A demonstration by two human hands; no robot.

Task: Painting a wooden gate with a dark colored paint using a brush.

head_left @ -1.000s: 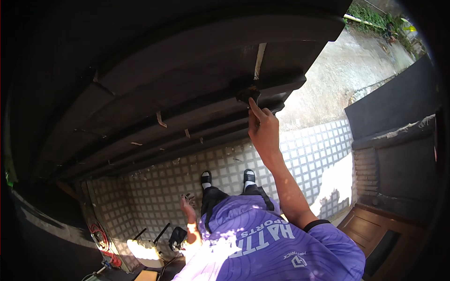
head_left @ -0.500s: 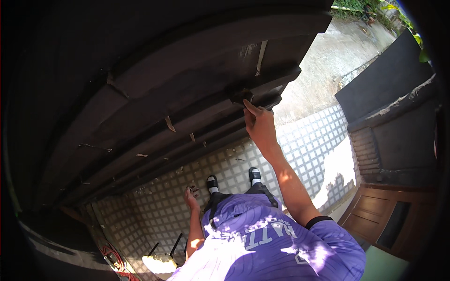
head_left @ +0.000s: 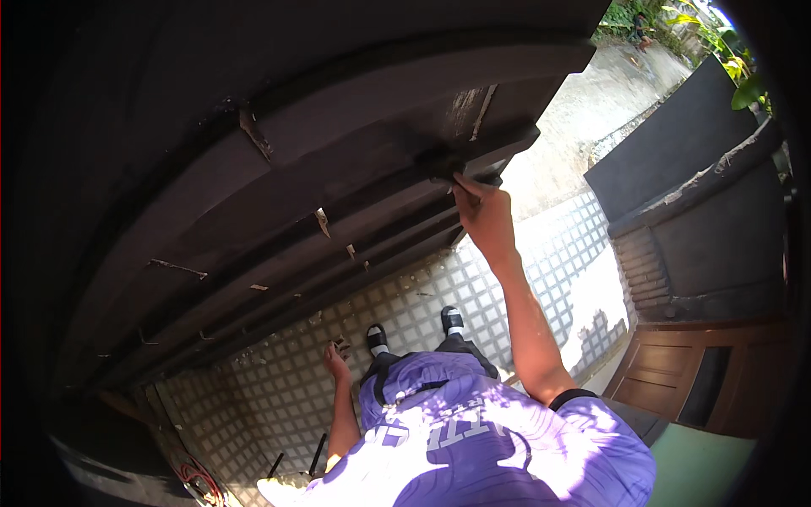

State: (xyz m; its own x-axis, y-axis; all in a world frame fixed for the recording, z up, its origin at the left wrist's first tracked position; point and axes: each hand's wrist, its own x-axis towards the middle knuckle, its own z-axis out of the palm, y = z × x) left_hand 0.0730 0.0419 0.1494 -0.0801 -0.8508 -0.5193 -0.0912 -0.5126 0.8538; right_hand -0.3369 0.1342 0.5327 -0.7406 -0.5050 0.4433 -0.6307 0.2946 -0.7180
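The right hand (head_left: 483, 211) clamps a dark brush (head_left: 456, 169) against the dark panel's (head_left: 338, 169) far-right edge, while the left hand (head_left: 336, 362) hangs loosely open, low and well apart.

Twelve o'clock: dark stepped panel (head_left: 338, 169) is blocking the right hand (head_left: 483, 215), which is pressing against its edge.
Three o'clock: paved ground (head_left: 583, 110) is lying open.
Six o'clock: tiled floor (head_left: 270, 406) is leaving room around the left hand (head_left: 336, 362).

Head view, steeply down, wide.
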